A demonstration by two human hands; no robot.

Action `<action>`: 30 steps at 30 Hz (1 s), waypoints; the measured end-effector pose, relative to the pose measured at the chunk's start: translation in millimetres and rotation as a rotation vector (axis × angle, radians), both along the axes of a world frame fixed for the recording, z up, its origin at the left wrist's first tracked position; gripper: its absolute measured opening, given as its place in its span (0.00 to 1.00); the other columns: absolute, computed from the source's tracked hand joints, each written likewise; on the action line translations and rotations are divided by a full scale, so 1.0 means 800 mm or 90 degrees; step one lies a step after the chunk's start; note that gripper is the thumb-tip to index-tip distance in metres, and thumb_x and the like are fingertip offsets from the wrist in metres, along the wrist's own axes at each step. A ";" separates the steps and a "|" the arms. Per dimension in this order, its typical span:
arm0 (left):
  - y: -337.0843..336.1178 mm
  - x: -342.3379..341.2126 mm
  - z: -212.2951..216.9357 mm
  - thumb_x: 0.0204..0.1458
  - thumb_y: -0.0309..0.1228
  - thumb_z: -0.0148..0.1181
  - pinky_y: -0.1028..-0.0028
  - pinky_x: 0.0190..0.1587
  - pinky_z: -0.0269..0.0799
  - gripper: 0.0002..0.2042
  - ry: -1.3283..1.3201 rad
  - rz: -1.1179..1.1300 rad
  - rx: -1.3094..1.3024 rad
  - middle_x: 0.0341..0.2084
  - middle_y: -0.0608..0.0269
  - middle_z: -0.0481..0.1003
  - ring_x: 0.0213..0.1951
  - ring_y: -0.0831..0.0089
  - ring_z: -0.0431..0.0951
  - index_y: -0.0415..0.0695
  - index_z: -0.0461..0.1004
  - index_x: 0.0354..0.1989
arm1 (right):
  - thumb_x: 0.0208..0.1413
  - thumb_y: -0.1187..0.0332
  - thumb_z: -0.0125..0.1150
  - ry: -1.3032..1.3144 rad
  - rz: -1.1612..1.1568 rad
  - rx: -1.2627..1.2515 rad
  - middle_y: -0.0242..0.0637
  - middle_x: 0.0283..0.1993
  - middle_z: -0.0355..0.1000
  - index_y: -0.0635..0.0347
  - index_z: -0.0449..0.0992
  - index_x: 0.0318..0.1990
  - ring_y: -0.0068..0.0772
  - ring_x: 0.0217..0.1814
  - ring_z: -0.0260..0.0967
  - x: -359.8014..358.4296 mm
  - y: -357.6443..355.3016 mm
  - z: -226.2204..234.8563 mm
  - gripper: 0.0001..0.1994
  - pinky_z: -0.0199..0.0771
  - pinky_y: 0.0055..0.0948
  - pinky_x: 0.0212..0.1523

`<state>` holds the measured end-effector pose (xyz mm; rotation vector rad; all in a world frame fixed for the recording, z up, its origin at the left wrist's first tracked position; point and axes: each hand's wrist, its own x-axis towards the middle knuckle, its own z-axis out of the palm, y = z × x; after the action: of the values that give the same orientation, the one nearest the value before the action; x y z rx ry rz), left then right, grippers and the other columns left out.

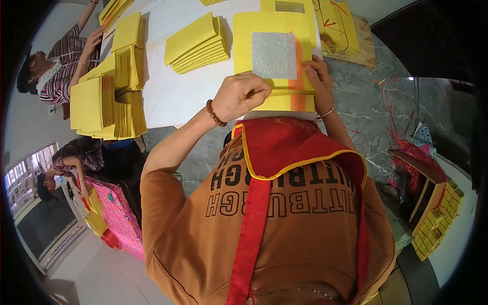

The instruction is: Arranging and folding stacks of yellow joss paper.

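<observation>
A yellow paper sheet [244, 43] with a silver square patch [273, 56] and an orange band lies in front of me at the table's near edge. Its near part is folded up in a narrow ridge. My left hand [241, 95], a beaded bracelet at the wrist, is closed at the left end of that fold, with its fingertips hidden under the curled fingers. My right hand [320, 84] grips the sheet's right edge, thumb toward the patch and fingers bent. Whether more sheets lie beneath is hard to make out.
A fanned stack of folded yellow paper [198, 43] sits left of the sheet on the white table [162, 91]. More stacks [94, 104] crowd the table's left end, near a person in stripes [71, 61]. Tied yellow bundles [343, 28] stand on a wooden board at right.
</observation>
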<state>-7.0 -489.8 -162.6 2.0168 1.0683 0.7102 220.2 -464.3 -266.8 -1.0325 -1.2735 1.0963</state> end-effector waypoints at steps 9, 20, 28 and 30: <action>0.004 -0.004 -0.003 0.46 0.27 0.57 0.77 0.23 0.65 0.06 -0.035 0.068 -0.170 0.18 0.62 0.72 0.20 0.77 0.70 0.37 0.74 0.27 | 0.54 0.67 0.54 -0.046 0.002 -0.007 0.40 0.57 0.58 0.58 0.74 0.42 0.35 0.60 0.54 0.010 -0.001 0.012 0.10 0.52 0.30 0.60; 0.027 -0.040 0.001 0.48 0.37 0.60 0.68 0.52 0.62 0.16 0.018 -0.154 0.092 0.43 0.56 0.72 0.49 0.66 0.68 0.43 0.73 0.43 | 0.42 0.71 0.63 -0.253 0.176 0.183 0.33 0.48 0.71 0.54 0.76 0.40 0.41 0.63 0.53 0.022 -0.004 0.024 0.14 0.53 0.37 0.61; 0.048 -0.051 -0.025 0.48 0.34 0.55 0.65 0.50 0.61 0.13 0.139 -0.069 0.263 0.45 0.61 0.72 0.49 0.61 0.68 0.47 0.74 0.42 | 0.42 0.71 0.58 -0.409 0.133 0.284 0.32 0.48 0.71 0.54 0.75 0.38 0.43 0.62 0.57 0.019 0.013 0.058 0.12 0.55 0.36 0.58; 0.038 -0.050 -0.017 0.47 0.34 0.55 0.67 0.45 0.62 0.13 0.204 -0.061 0.349 0.43 0.61 0.73 0.46 0.63 0.70 0.48 0.74 0.42 | 0.43 0.71 0.57 -0.442 0.139 0.311 0.31 0.47 0.72 0.53 0.75 0.38 0.40 0.61 0.59 0.026 0.011 0.062 0.12 0.56 0.35 0.56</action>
<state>-47.1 -459.3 -176.4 2.7055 1.0178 0.6960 240.8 -455.8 -217.2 -0.9328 -2.1231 0.5227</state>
